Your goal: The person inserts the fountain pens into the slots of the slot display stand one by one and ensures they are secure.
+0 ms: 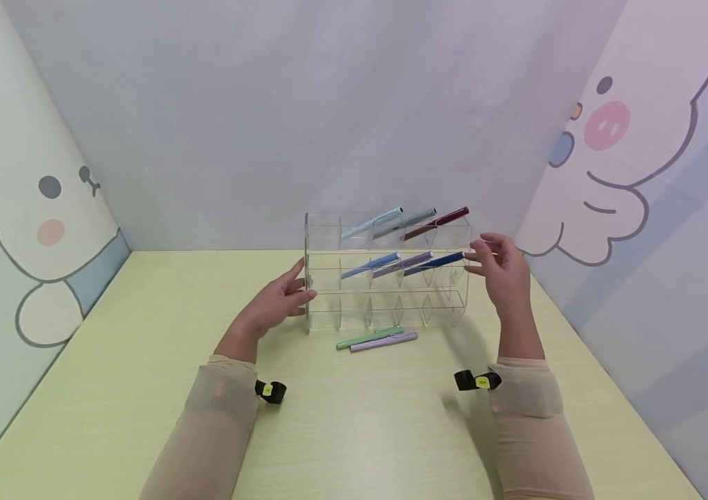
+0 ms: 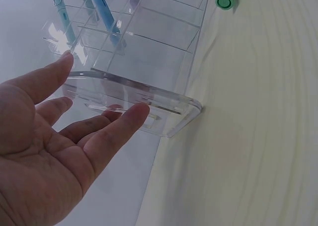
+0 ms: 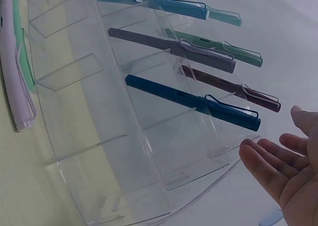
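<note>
A clear acrylic pen rack (image 1: pixel 324 321) stands on the table with three stepped tiers of slots. My left hand (image 1: pixel 275 302) is at its left side panel, fingers extended, fingertips right at the edge. By the right end, my right hand (image 1: pixel 504 272) has its fingers loosely bent, tips close to the panel, holding nothing. The top tier bears a pale blue pen (image 1: pixel 371 223), a grey-green pen (image 1: pixel 413 220) and a dark red pen (image 1: pixel 438 223). Leaning in the middle tier are a blue pen (image 1: pixel 369 266), a purple pen (image 1: pixel 406 263) and a dark blue pen (image 3: pixel 191 102).
In front of the rack, a green pen (image 1: pixel 366 338) and a lilac pen (image 1: pixel 385 341) lie side by side on the pale wooden table (image 1: pixel 354 430). A grey curtain-like backdrop (image 1: pixel 303 104) rises behind the rack, with cartoon-printed panels on both sides.
</note>
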{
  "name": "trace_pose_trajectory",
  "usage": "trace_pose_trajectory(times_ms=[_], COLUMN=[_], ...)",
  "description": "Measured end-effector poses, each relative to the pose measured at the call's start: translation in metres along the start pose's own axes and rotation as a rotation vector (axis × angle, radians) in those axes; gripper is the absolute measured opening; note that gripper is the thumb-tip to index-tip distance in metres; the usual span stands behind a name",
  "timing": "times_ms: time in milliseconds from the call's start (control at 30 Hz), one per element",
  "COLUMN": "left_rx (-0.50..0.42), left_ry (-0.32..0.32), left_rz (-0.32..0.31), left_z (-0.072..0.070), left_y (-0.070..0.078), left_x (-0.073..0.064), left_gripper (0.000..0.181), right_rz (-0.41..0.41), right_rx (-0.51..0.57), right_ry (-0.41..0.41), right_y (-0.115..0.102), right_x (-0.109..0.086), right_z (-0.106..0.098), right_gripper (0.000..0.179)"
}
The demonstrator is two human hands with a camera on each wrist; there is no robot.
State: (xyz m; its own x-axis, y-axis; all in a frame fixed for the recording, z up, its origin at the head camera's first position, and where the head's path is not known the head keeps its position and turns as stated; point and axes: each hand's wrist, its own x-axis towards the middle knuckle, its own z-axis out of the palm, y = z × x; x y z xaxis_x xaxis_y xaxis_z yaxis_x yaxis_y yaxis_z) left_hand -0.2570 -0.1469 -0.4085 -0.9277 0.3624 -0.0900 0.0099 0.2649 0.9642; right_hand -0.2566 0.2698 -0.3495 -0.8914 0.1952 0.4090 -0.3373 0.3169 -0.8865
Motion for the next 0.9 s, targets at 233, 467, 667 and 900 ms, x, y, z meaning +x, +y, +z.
trace_pose_trajectory(times_ms=[233, 467, 667, 900], left_rx=[0.001, -0.003, 0.001, 0.012], left_ry=[-0.007, -0.019, -0.009, -0.004], left_rz=[-0.006, -0.034, -0.015, -0.011], left_z=[-0.001, 0.0, 0.0, 0.0], left_y=[-0.001, 0.006, 0.001, 0.002], left_x=[0.0, -0.002, 0.0, -0.001], left_gripper=[0.078, 0.079, 0.079, 0.078], right_rz=[-0.035, -0.094, -0.133, -0.151], right_rx=[-0.09, -0.226, -0.341, -0.555], right_ry=[0.073, 0.131, -0.029, -0.528], right_y=[-0.013, -0.025, -0.036, -0.042], right_x=[-0.003, -0.008, -0.013, -0.018], right_z=[-0.007, -0.015, -0.018, -0.015], right_gripper=[0.051, 0.047, 0.04, 0.032])
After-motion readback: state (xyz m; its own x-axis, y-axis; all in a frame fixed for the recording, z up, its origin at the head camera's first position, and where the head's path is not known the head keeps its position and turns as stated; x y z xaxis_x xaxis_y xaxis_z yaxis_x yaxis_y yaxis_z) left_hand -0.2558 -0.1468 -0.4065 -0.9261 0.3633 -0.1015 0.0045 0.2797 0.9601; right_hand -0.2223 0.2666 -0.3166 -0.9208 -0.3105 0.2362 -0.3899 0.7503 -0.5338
